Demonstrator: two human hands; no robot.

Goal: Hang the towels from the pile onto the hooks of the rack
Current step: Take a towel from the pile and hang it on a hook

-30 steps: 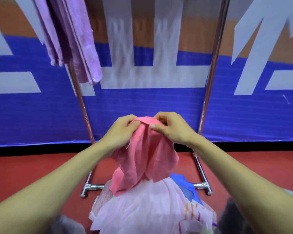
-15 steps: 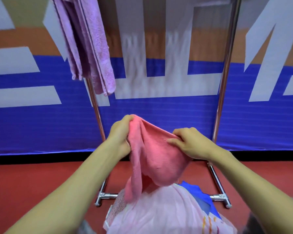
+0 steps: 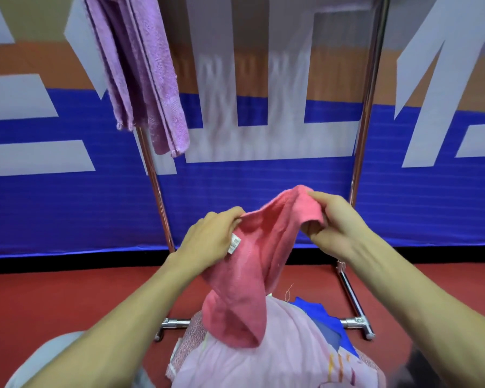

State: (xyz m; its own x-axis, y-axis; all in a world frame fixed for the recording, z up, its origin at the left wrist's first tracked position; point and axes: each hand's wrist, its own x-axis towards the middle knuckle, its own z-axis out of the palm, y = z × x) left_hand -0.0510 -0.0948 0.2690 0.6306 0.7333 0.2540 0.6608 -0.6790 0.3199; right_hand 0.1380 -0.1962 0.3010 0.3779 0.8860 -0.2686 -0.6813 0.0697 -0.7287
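Pink towel (image 3: 252, 275) is pinched in curled fingers of left hand (image 3: 207, 242) and right hand (image 3: 336, 225); edge is stretched between them, right end higher, tail draped onto pile (image 3: 244, 365). No hooks are shown; judged overhead.

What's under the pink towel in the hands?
The pink towel's lower end hangs onto the pile: pale pink cloth on top, blue fabric at right, patterned piece at left. Deeper layers and the pile's support are covered.
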